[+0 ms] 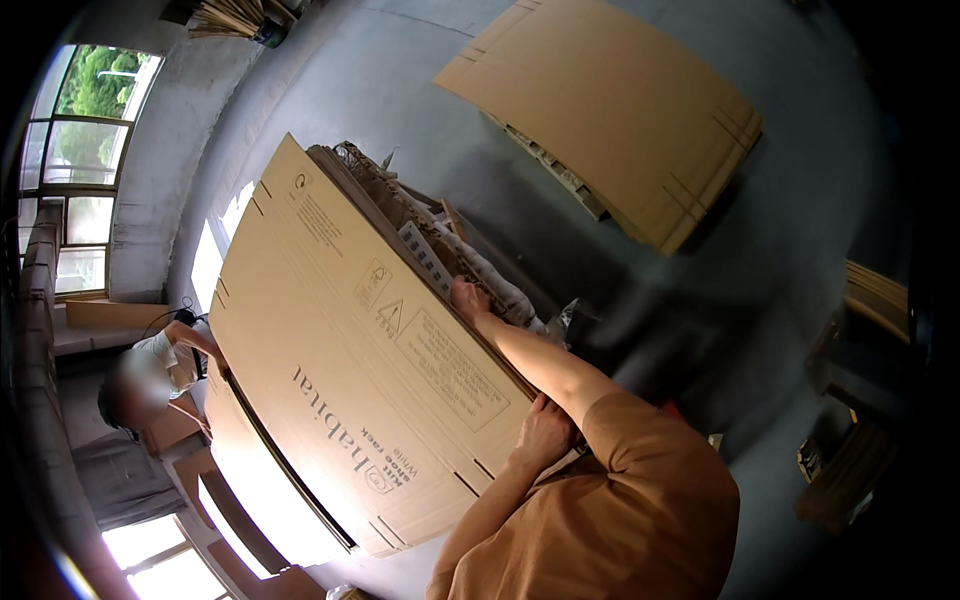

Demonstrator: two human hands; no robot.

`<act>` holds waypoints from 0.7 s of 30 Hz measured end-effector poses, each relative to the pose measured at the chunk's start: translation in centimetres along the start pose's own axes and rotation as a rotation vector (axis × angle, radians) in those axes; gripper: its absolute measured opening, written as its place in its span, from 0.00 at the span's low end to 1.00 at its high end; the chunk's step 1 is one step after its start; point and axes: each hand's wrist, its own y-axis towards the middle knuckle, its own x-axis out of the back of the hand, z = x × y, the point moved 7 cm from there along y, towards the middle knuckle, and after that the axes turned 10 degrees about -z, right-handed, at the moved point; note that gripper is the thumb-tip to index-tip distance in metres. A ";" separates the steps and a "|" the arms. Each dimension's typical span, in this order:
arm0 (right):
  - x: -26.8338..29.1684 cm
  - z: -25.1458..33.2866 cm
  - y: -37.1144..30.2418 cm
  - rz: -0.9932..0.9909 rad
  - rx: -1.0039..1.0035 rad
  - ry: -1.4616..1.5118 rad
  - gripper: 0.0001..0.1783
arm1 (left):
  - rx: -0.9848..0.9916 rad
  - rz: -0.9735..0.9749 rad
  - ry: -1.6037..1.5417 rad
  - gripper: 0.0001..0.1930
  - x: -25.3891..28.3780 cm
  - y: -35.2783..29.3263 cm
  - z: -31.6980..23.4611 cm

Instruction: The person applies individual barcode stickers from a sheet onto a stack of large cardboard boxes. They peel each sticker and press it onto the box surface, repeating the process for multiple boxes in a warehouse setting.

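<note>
Two bare hands meet the right edge of a large, flat, brown printed cardboard sheet (330,300), which spreads across the middle of the scene. The left hand (548,432) curls at its near right corner; the right hand (468,298) lies farther along that edge, beside ragged layered cardboard (385,200). Fingertips are hidden, so I cannot tell whether either hand is clamped on the sheet. At left, a co-worker in a white top (155,355) has one hand at the sheet's opposite edge. Another plain brown cardboard stack (610,110) lies at far right.
</note>
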 end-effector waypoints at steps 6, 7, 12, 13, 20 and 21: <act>-1.2 -0.8 1.0 0.247 -0.281 0.500 0.18 | -0.048 -0.018 0.000 0.14 0.1 0.2 0.1; -1.0 -0.5 0.7 0.231 -0.252 0.493 0.17 | -0.057 -0.034 -0.005 0.13 -0.1 0.1 0.1; -0.2 1.0 2.6 0.087 0.058 0.390 0.16 | -0.070 -0.007 -0.008 0.11 -0.7 0.0 0.2; -0.2 1.3 3.1 0.081 0.153 0.254 0.17 | -0.081 0.023 -0.007 0.11 -0.6 0.1 0.2; 4.0 6.9 3.4 0.082 0.422 -0.388 0.10 | -0.052 0.023 -0.042 0.14 0.4 -0.1 0.0; 5.9 8.4 3.4 0.044 0.399 -0.422 0.11 | -0.022 0.020 -0.047 0.13 0.1 -0.5 0.0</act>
